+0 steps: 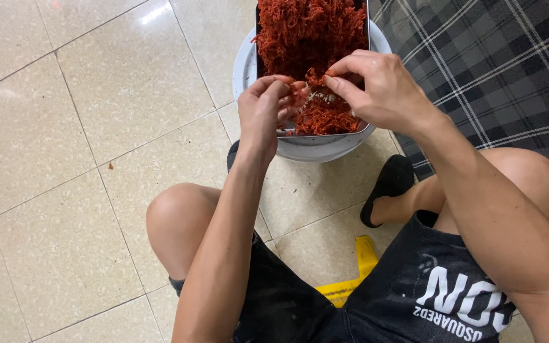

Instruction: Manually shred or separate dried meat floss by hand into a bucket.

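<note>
We see both hands meet over the near end of a metal tray (363,130) heaped with red shredded strands (309,32). The left hand (263,111) and right hand (376,89) each pinch a small clump of strands (309,82) between thumb and fingertips, the clump stretched between them just above the heap. The clump runs roughly left to right. The tray's long axis points away from us, resting on a white basin (244,70) on the tiled floor (65,159).

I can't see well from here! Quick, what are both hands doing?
Left hand: closed, pinching red shredded strands over the metal tray.
Right hand: closed, pinching the same red strands.
</note>
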